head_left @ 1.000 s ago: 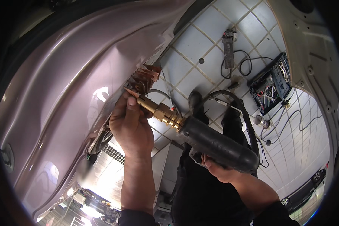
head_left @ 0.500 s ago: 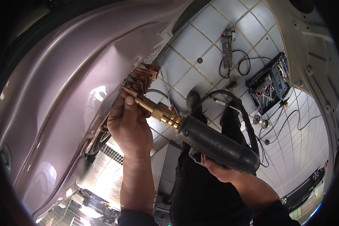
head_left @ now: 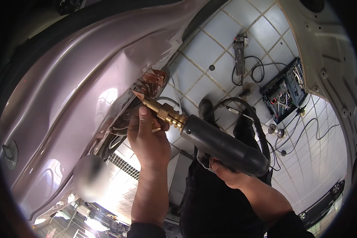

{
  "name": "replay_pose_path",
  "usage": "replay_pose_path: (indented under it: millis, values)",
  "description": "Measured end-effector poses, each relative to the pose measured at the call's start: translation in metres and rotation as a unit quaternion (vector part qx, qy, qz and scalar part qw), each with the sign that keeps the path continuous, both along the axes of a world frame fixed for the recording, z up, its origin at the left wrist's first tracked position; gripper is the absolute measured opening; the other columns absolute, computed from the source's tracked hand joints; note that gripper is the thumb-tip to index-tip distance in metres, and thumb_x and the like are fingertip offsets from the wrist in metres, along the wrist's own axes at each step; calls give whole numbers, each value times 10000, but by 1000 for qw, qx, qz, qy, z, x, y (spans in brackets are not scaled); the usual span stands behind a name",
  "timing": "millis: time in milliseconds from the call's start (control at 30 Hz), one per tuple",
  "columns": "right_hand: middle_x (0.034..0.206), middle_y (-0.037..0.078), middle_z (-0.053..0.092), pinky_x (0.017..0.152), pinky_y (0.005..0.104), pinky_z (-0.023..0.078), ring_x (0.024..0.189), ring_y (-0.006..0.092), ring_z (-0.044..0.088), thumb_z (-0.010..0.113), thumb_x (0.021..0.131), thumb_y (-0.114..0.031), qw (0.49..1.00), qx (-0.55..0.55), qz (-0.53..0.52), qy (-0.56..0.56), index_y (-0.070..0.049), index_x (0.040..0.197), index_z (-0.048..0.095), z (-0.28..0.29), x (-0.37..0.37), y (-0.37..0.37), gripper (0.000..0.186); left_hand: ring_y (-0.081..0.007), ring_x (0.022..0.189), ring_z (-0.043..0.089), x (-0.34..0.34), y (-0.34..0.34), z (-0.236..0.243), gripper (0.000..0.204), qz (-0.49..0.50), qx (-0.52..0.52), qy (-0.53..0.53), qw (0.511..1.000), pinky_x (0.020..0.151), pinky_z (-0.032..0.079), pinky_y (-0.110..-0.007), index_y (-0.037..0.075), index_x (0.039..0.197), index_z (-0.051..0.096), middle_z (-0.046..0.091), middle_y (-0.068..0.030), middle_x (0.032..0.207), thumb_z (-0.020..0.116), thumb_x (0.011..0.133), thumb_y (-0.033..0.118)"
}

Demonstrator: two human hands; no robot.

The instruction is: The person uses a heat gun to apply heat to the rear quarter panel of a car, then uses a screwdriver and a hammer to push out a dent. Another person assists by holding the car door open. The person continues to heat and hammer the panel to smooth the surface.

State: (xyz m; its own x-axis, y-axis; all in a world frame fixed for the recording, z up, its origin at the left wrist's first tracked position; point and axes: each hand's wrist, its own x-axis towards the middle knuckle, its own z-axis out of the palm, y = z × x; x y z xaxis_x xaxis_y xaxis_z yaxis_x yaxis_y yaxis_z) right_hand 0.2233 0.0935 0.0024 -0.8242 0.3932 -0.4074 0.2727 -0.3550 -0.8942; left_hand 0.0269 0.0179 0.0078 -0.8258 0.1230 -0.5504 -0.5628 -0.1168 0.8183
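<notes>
My right hand (head_left: 230, 174) is closed round the grip of a black dent-pulling welding gun (head_left: 226, 147), its fingers partly hidden beneath the body. A brass nozzle (head_left: 162, 112) sticks out of the gun's front towards the lower edge of a pinkish car panel (head_left: 87, 83). At the nozzle's tip a flat copper tab (head_left: 138, 95) points at that edge; whether it touches is hard to tell. My left hand (head_left: 148, 141) is closed at the nozzle, thumb against its front end and the other fingers curled behind. Beyond the tip, several copper tabs (head_left: 152, 81) stand in a row along the panel edge.
An angle grinder (head_left: 239, 55) with a black cord lies on the tiled floor (head_left: 202, 47). Further right is an open black toolbox (head_left: 279, 101) full of tools. A slide hammer (head_left: 275, 130) lies near my feet. The gun's thick cable (head_left: 258, 123) loops beside my legs.
My left hand has slid back and to the right, its thumb moving from the tab onto the nozzle. The gun has shifted slightly left and up.
</notes>
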Motion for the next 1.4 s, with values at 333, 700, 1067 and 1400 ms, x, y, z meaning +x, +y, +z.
replay_pose_path:
  millis: [333, 700, 1067, 1400]
  values:
    - [919, 57, 668, 719, 272, 523, 818, 140, 654, 672, 813, -80, 993, -98, -61, -32, -27, 1002, 655, -1, 30, -2, 196, -114, 698, 560, 20, 17, 9, 291, -101, 78, -36, 991, 616, 437, -259, 22, 963, 607, 633, -64, 832, 538, 943, 304]
    - [856, 48, 616, 738, 264, 503, 799, 128, 607, 610, 807, 55, 970, -225, -90, 15, -8, 980, 594, -4, 62, -1, 185, -202, 847, 647, 34, -21, 4, 331, -86, 32, -74, 993, 739, 562, -355, -19, 1224, 490, 624, -107, 977, 537, 918, 99]
    - [887, 52, 649, 734, 251, 502, 822, 118, 625, 638, 804, 9, 962, -253, -85, 48, -4, 969, 625, -1, 34, -5, 165, -81, 586, 520, -6, -29, 1, 163, -68, 66, 25, 995, 501, 396, -204, 39, 1053, 589, 609, -29, 781, 584, 911, 119]
    - [924, 49, 663, 758, 240, 509, 849, 113, 636, 652, 807, -2, 974, -216, -64, 40, -15, 1000, 633, -5, 38, -11, 195, -119, 832, 596, -9, -39, -9, 224, -110, 108, 72, 985, 727, 503, -273, 9, 1149, 541, 626, -51, 950, 511, 936, 70]
